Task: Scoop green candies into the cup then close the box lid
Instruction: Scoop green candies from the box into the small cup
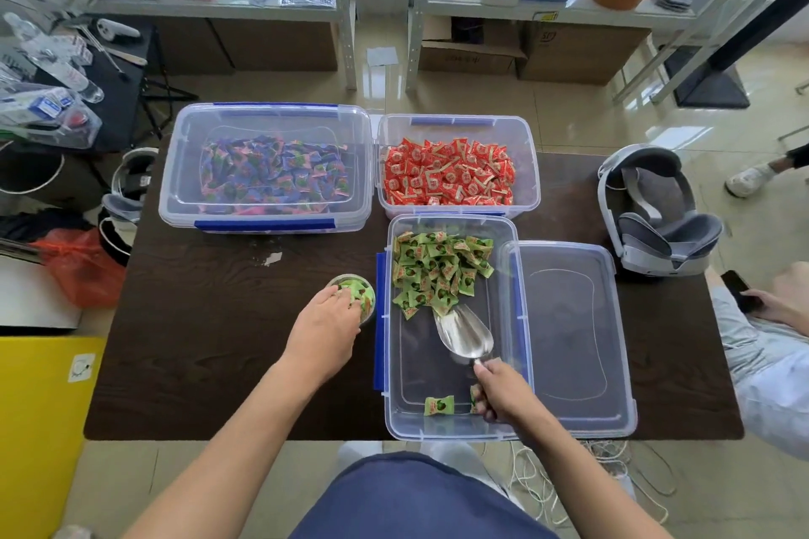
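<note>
An open clear box (396, 403) with blue clips holds a pile of green candies (437, 269) at its far end and two loose ones near its front wall. My right hand (503, 394) grips the handle of a metal scoop (464, 335), whose empty bowl lies inside the box, tip touching the pile. My left hand (326, 328) rests on a small clear cup (357, 293) left of the box; the cup holds green candies. The box lid (569, 337) lies flat to the right, partly under the box edge.
Behind are a lidded box of purple candies (267, 166) and an open box of red candies (451, 175) on the dark table (210, 346). A grey headset (656, 214) sits at the right. Another person's hand with a phone (770, 298) is at the right edge.
</note>
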A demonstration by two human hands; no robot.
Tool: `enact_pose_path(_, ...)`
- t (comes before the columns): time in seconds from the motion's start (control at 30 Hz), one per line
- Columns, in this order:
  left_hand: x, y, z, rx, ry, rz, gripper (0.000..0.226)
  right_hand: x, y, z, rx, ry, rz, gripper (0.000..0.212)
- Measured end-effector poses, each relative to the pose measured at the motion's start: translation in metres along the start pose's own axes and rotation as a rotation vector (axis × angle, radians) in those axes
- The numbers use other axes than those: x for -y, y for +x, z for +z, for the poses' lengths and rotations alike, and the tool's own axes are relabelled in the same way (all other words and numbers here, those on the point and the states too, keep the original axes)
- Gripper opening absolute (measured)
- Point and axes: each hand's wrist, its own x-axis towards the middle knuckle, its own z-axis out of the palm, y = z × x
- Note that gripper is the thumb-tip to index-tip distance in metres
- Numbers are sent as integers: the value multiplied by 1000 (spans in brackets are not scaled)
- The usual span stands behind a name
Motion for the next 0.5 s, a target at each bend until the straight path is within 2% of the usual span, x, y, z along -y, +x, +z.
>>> enact_pose_path(0.17,-10,-27,21,-328,-335,-64,70,19,33,17,16,297,-3,26)
enact_pose_path(0.27,-13,-35,24,-386,-609,-266,93,28,47,22,98,535,81,25)
enact_pose_path(0.37,-13,-35,31,-303,-971,-473,114,32,58,27,68,438,56,24)
enact_pose_path(0.5,-15,-31,36,-287,-1070,-519,111,26,63,20,-19,245,-13,22)
